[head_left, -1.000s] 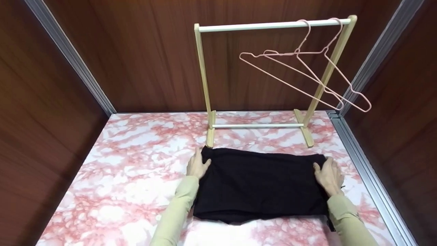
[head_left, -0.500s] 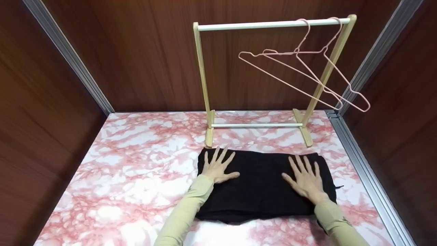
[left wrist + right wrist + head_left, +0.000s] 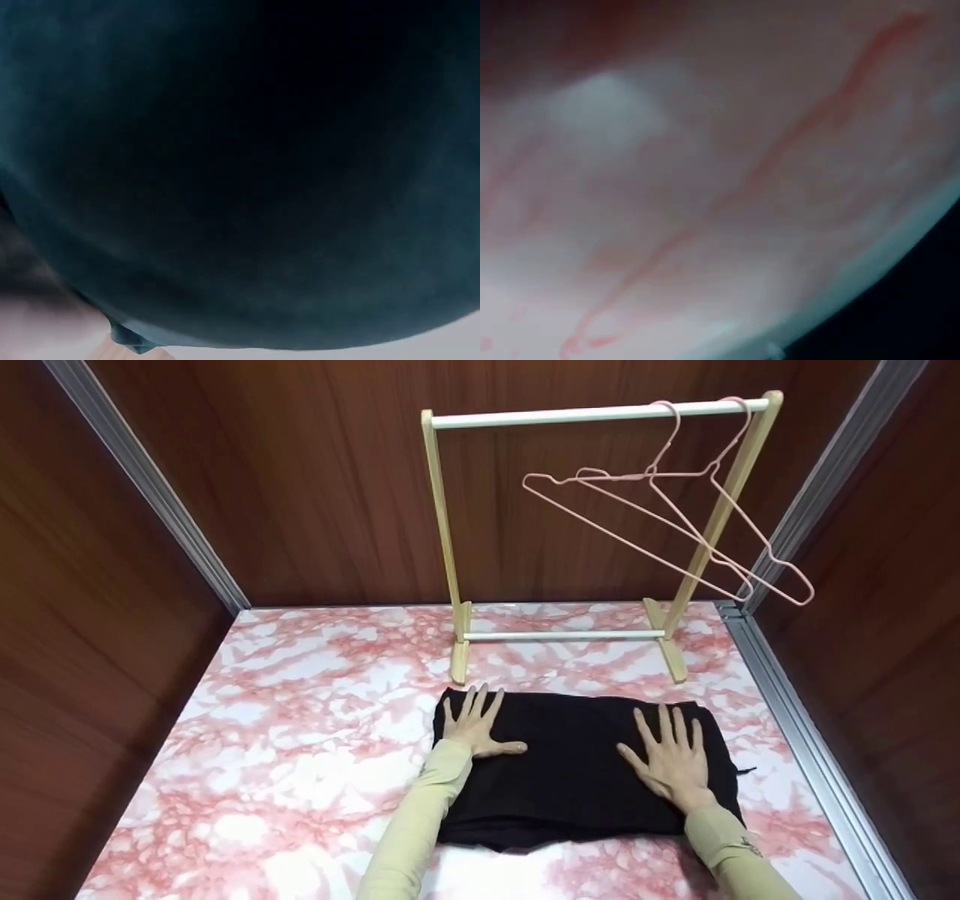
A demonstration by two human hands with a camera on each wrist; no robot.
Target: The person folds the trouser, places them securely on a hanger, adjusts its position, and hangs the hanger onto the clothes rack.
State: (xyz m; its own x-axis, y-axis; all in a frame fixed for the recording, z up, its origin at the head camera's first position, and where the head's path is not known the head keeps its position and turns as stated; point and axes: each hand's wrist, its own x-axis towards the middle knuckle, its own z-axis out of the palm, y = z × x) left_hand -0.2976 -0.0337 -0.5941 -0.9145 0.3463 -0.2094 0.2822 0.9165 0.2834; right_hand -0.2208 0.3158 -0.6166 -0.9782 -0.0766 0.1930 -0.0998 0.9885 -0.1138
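Note:
A folded black garment [image 3: 574, 765] lies flat on the table in the head view, roughly a rectangle; its exact kind is hidden by the folding. On its left part my left hand [image 3: 474, 733] rests palm down, fingers spread and straight. The right hand [image 3: 675, 761] lies the same way on the right part, with the thumb pointing inward. Dark cloth [image 3: 247, 172] fills most of the left wrist view. The right wrist view shows mostly blurred tabletop [image 3: 705, 225], with dark cloth [image 3: 900, 300] at the lower right corner.
Behind the garment stands a wooden rack [image 3: 454, 532] with white bars. Two pink hangers [image 3: 622, 540] hang at the right end of its top rail. The table [image 3: 300, 750] has a pink-and-white marbled top. Brown panels and metal rails [image 3: 810, 750] enclose it.
Both hands have moved inward from the garment's side edges onto its top, and their fingers have spread flat. Over the last half second they have hardly moved.

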